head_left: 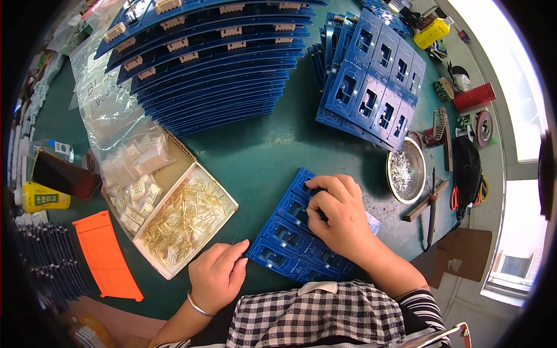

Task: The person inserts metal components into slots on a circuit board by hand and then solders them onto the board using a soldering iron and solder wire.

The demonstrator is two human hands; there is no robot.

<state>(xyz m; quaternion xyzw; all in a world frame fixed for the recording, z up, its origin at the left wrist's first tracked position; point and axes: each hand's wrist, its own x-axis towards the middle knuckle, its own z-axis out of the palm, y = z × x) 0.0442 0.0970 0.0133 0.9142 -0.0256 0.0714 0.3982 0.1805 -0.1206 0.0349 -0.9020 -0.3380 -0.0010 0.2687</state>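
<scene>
A blue circuit board panel with several rectangular cut-outs lies tilted on the green table in front of me. Over its upper right part is my right hand, fingers curled and pinched close to the board; whatever they grip is too small to name. My left hand rests by the board's left corner, thumb and forefinger drawn toward each other. A thin line shows beside those fingertips, but I cannot tell whether they hold it. Left of the board, an open cardboard box contains many loose thin gold-coloured pins.
Tall stacked blue boards fill the back, with more panels at back right. A metal bowl of silvery bits stands right, near a soldering iron and scissors. An orange plate and yellow bottle lie left.
</scene>
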